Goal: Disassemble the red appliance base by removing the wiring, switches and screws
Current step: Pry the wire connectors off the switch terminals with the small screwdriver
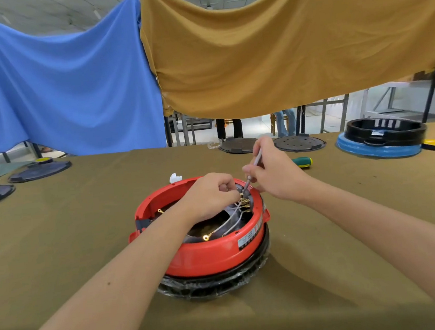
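Olive-cloth surface (73,262) under blue and mustard drapes; red appliance base (207,255) sits upturned at centre on a black ring. Left hand (208,193) reaches inside, fingers curled and pinching at the brass terminals (245,203) on the far inner wall. Right hand (271,169) grips a slim grey tool (252,171), tip down at the same cluster. White wires (231,221) trail into the bowl. Judgement: lever each connector straight off, steadying the wire close to its terminal, not tugging mid-lead. Green-handled screwdriver (302,162) lies beyond.
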A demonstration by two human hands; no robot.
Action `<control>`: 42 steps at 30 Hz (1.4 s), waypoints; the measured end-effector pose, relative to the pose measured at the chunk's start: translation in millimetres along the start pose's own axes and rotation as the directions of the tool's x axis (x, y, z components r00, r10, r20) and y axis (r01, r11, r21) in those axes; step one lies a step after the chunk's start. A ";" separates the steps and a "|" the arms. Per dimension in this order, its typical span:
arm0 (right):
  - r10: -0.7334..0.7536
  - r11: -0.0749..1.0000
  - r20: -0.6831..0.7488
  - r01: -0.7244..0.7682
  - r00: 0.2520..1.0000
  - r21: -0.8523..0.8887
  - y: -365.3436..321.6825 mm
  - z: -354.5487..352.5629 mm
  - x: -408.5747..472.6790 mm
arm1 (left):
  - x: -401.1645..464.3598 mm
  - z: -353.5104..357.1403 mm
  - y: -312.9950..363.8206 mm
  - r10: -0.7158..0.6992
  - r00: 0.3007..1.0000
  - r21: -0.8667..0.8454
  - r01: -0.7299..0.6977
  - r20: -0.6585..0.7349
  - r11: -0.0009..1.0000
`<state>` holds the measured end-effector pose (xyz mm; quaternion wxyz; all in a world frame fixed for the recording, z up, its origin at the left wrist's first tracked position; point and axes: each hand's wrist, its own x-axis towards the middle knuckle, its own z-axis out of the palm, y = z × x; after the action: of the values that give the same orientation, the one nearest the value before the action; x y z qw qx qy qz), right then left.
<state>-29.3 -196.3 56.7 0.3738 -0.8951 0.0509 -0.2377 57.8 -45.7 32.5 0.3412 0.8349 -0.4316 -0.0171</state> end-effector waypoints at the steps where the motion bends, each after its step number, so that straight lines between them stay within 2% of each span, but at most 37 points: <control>1: 0.036 0.999 0.004 -0.036 0.999 0.023 -0.2 -1.2 0.6 | 0.1 -0.1 -0.4 -0.002 1.000 0.001 0.002 0.000 1.000; 5: 0.198 0.941 0.034 -0.200 0.980 0.272 4.5 -3.1 -0.5 | 0.6 -0.2 -1.7 -0.012 1.000 -0.014 0.012 0.001 1.000; 7: 0.209 0.928 0.029 -0.207 0.978 0.309 7.3 -1.7 -2.2 | 1.1 -0.6 -2.1 -0.012 1.000 -0.015 0.012 0.006 1.000; 11: 0.140 0.953 -0.061 -0.117 0.988 0.279 11.7 2.5 -4.9 | -0.1 -1.1 -2.3 -0.013 1.000 -0.029 0.014 0.016 0.999; 14: 0.045 0.986 -0.115 -0.026 0.992 0.167 13.9 4.7 -6.1 | -0.8 -1.4 -1.9 -0.011 1.000 -0.032 0.011 0.015 0.999; 18: -0.115 0.993 -0.106 0.114 0.988 -0.019 12.2 7.2 -8.4 | -0.3 -0.8 -1.6 -0.004 1.000 -0.031 0.004 0.009 1.000; 21: -0.167 0.984 -0.072 0.161 0.983 -0.075 8.7 7.5 -7.9 | 0.1 -0.5 -1.5 0.007 1.000 -0.019 -0.007 0.004 1.000; 24: -0.084 0.996 -0.052 0.083 0.995 -0.019 7.7 3.3 -3.4 | 0.0 -0.5 -0.3 0.012 1.000 -0.003 -0.012 0.011 1.000; 28: 0.071 0.982 -0.002 -0.069 0.998 0.178 8.0 -1.3 -2.1 | -0.3 -1.6 0.6 0.011 1.000 -0.002 -0.011 0.009 1.000; 32: 0.038 0.995 -0.029 -0.035 0.999 0.090 8.6 1.1 -3.0 | -1.1 -2.4 0.8 -0.001 1.000 -0.004 0.001 0.006 1.000; 37: 0.139 0.936 -0.075 -0.107 0.987 0.335 15.3 2.5 -7.6 | -3.1 -2.3 1.4 -0.018 1.000 0.006 0.018 0.007 1.000; 42: 0.067 0.983 -0.079 -0.053 0.995 0.174 12.5 4.2 -7.4 | -3.0 -2.3 3.3 -0.017 1.000 0.037 0.017 -0.010 0.999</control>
<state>-32.8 -200.6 42.6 0.4540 -0.8467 0.0731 -0.2677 54.3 -43.5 35.4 0.3277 0.8447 -0.4231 -0.0077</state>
